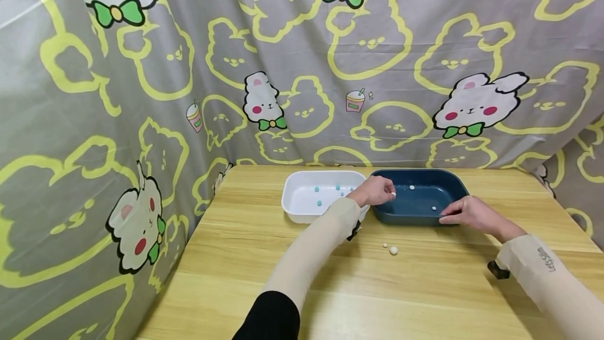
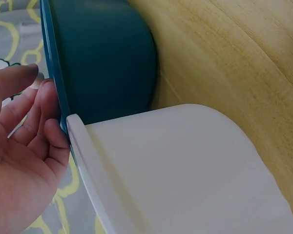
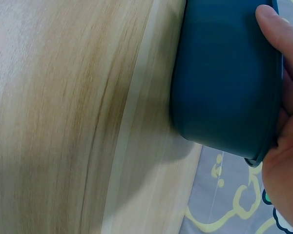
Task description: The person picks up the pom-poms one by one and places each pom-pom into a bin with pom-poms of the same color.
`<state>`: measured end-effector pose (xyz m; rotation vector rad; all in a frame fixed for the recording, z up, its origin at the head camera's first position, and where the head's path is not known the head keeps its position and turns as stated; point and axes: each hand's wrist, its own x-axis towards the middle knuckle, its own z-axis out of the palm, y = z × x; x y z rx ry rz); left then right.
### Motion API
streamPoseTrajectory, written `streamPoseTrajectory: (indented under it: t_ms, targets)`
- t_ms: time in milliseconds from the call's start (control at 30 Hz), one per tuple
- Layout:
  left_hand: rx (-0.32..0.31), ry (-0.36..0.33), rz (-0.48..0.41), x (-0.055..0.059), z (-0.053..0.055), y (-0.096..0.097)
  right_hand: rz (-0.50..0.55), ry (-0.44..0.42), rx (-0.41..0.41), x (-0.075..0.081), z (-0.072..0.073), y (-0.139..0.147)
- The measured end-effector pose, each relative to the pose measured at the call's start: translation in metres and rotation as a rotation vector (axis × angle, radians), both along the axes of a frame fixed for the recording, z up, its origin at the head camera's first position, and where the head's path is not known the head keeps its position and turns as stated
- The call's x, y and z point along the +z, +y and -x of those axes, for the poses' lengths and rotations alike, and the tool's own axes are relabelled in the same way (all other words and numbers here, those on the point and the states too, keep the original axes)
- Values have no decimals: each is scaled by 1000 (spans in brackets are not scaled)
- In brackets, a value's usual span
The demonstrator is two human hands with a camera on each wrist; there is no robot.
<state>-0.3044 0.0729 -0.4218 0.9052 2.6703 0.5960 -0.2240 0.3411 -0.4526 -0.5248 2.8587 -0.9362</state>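
My left hand (image 1: pixel 375 190) pinches a small white ball (image 2: pixel 38 80) between thumb and fingertips, above the left end of a dark blue basin (image 1: pixel 406 220). Its lower fingers lie close to the rims where the two basins meet. At the dark basin's front right corner, my right hand (image 1: pixel 474 214) grips the rim, with the thumb (image 3: pixel 273 22) on the outer wall. Inside that basin lie a white ball (image 1: pixel 412 187) near the back and another white ball (image 1: pixel 434 208) near the front. The right hand's other fingers are partly hidden behind the rim.
A white basin (image 1: pixel 296 217) holding several light blue balls (image 1: pixel 319 203) stands against the dark basin's left side. On the wooden table (image 1: pixel 424 287) in front lie a larger white ball (image 1: pixel 394 250) and a smaller one (image 1: pixel 385 245). A patterned curtain (image 1: pixel 302 67) hangs behind.
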Motion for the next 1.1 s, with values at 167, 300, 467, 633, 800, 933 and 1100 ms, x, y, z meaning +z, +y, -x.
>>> streamPoseTrajectory:
  t_ms: [167, 300, 467, 633, 800, 933, 1100]
  targets:
    - [39, 5, 3, -2, 1, 0, 3, -1, 6, -2, 1, -1]
    - [45, 19, -6, -2, 1, -2, 4, 0, 9, -2, 1, -2]
    - [-6, 38, -36, 2, -4, -12, 4, 6, 12, -1, 1, -1]
    - [-90, 19, -77, 9, -18, -24, 3, 5, 7, 0, 1, 0]
    - [-203, -7, -65, 9, -36, -33, 5, 8, 0, 0, 1, 1]
    - [-289, -51, -45, 2, -47, -38, 10, 1, 5, 1, 1, 2]
    - [-366, -76, 19, -13, -54, -41, 7, -12, 1, 0, 1, 1]
